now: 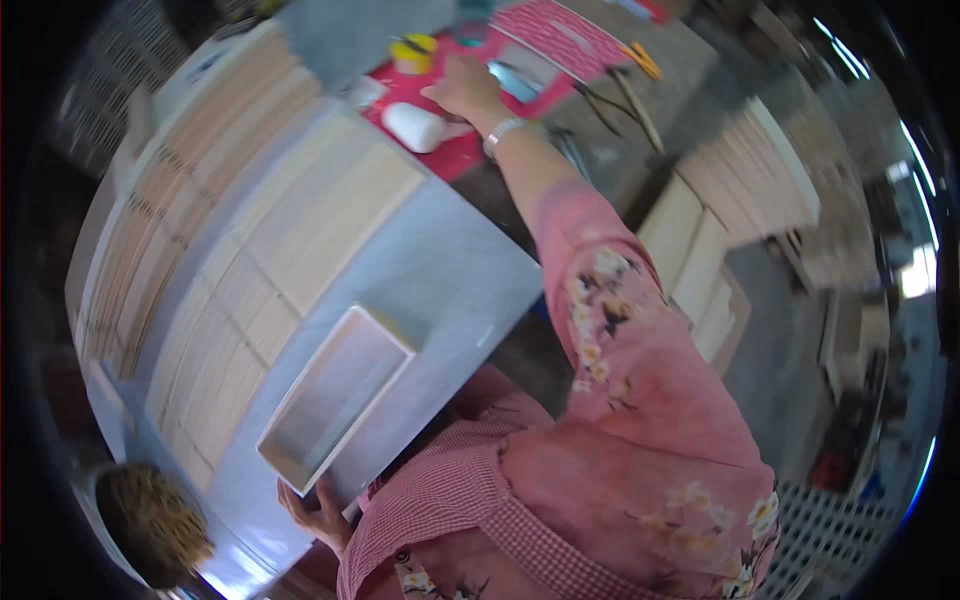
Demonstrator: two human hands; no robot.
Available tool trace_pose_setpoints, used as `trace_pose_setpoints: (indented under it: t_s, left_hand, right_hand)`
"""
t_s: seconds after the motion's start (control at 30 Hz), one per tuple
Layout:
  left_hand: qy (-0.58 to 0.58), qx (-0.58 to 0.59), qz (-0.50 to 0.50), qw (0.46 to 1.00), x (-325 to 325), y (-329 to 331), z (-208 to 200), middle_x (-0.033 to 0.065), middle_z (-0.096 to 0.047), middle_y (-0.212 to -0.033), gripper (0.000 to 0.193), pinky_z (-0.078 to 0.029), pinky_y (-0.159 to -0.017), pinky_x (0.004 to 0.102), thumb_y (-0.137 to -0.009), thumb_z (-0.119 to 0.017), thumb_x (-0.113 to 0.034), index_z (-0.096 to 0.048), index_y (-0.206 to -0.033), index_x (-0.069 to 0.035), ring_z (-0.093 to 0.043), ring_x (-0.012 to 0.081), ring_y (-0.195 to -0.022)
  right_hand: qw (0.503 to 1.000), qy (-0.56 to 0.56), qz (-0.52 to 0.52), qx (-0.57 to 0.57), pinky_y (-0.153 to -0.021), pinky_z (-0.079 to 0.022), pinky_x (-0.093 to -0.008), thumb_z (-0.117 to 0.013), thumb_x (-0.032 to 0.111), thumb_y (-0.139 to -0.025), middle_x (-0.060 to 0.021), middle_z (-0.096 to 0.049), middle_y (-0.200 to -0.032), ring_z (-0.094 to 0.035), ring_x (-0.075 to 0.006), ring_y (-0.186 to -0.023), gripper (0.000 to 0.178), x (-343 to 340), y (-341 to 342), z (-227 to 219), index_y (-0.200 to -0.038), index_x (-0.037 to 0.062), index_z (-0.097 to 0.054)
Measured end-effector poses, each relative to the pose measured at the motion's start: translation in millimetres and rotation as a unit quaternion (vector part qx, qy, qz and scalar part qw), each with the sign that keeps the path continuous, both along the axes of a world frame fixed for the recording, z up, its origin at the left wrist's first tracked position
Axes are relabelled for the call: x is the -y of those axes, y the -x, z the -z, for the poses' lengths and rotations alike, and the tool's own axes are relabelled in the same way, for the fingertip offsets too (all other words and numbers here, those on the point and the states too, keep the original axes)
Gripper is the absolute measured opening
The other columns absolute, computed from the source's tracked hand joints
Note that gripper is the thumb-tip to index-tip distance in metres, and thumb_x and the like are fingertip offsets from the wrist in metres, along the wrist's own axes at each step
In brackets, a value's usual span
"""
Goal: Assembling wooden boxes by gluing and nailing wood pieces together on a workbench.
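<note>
A shallow, open rectangular box [340, 395] with pale walls lies at a slant on the grey tabletop [480, 270]. Its near corner is gripped by my left hand [318, 515], whose fingers wrap round the end. My right arm stretches far out to the back, and my right hand [468, 88] is over a red sheet [455, 150]. Blur hides how its fingers are set. Close to that hand are a white bottle [414, 127] lying on its side, a yellow-and-black roll [413, 53] and a pale blue object [514, 82].
Rows of pale wooden strips [225, 330] cover the table's left part, with taller stacked boards [190, 170] beyond. A pink patterned sheet [560, 35] and an orange-handled tool [642, 60] lie at the back. More stacked boards [750, 180] stand right. A basket [145, 525] sits lower left.
</note>
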State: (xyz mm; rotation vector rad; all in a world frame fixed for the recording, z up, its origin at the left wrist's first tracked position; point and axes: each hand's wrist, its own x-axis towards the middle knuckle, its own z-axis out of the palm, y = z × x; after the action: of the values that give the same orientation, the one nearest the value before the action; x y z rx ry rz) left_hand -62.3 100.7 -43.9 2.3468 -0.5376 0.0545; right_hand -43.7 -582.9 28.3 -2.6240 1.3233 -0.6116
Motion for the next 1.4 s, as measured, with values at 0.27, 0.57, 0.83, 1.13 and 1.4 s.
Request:
trace_pose_setpoints:
  t_s: [0.27, 0.57, 0.83, 1.13, 1.4]
  left_hand:
    - [-0.003, -0.041, 0.003, 0.999, 16.8, -23.1, 4.6, 0.02, -0.055, -0.136, 0.058, -0.047, -0.098, 0.0468, -0.092, -0.072, -0.033, -0.054, -0.139, -0.003, -0.056, 0.0385, -0.119]
    - [-0.008, 0.026, -0.092, 0.995, 12.6, -17.8, 19.6, 0.0215, -0.053, -0.138, 0.059, -0.05, -0.099, 0.0451, -0.095, -0.069, -0.036, -0.052, -0.141, -0.004, -0.056, 0.0396, -0.12]
    - [0.063, -0.011, 0.063, 0.996, -54.7, -84.2, 56.7, 0.0244, -0.056, -0.134, 0.06, -0.053, -0.098, 0.0421, -0.095, -0.067, -0.034, -0.048, -0.142, -0.001, -0.059, 0.0403, -0.118]
    - [-0.004, 0.023, -0.075, 0.997, -16.0, -48.8, 44.4, 0.0246, -0.061, -0.127, 0.059, -0.054, -0.095, 0.0412, -0.095, -0.067, -0.032, -0.05, -0.141, 0.0, -0.062, 0.0392, -0.111]
    - [-0.066, 0.039, 0.029, 0.997, -41.2, -80.1, 46.9, 0.0237, -0.059, -0.128, 0.06, -0.053, -0.096, 0.0412, -0.096, -0.063, -0.036, -0.049, -0.142, -0.001, -0.062, 0.0379, -0.112]
  right_hand:
    - [0.997, -0.068, 0.033, 0.022, -0.074, -0.054, -0.0453, -0.066, 0.015, -0.081, -0.0147, -0.072, -0.089, -0.068, -0.0374, -0.084, 0.018, 59.6, 71.8, 47.3, -0.095, 0.0047, -0.07]
    - [0.834, 0.292, 0.253, 0.395, -0.08, -0.049, -0.031, -0.061, -0.005, -0.083, -0.008, -0.067, -0.096, -0.061, -0.0221, -0.085, 0.029, -129.3, 426.7, 8.3, -0.11, 0.0033, -0.067]
    - [0.776, -0.132, 0.617, -0.009, -0.091, -0.051, -0.0477, -0.071, 0.04, -0.083, -0.0259, -0.06, -0.117, -0.063, -0.0409, -0.104, 0.065, -234.6, 619.5, 152.6, -0.125, -0.0068, -0.053]
    - [0.75, -0.219, 0.625, 0.006, -0.09, -0.052, -0.0492, -0.071, 0.042, -0.084, -0.0277, -0.059, -0.115, -0.062, -0.0425, -0.105, 0.067, -233.3, 603.8, 168.3, -0.125, -0.0058, -0.05]
    - [0.757, -0.061, 0.642, 0.105, -0.091, -0.052, -0.0498, -0.071, 0.04, -0.085, -0.0248, -0.06, -0.118, -0.063, -0.0423, -0.106, 0.063, -251.7, 668.0, 239.4, -0.128, -0.0011, -0.051]
